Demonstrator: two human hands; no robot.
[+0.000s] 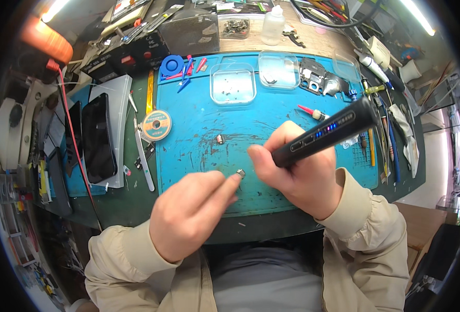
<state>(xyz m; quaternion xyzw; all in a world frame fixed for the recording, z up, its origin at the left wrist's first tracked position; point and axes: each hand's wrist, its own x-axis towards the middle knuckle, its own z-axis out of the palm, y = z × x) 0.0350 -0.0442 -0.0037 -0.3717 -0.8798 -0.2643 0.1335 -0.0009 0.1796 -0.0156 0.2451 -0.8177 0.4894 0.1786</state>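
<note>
My left hand [191,210] pinches a small silvery metal part [241,172] between thumb and fingertips, low over the blue work mat [193,161]. My right hand [305,179] is wrapped round a thick black pen-shaped electric tool [328,132] with small blue and red lights along its side. Its upper end leans up and to the right; the working tip is hidden by the hand. Another small metal part [220,139] with a coppery tint lies on the mat, beyond my left hand.
Transparent trays [233,99] with tiny bits stand at the mat's far side. A wire spool [156,125], tweezers [143,153] and a black phone [100,138] lie left. To the right are a red-tipped bottle [313,112] and several hand tools [388,130]. A squeeze bottle [273,26] stands behind.
</note>
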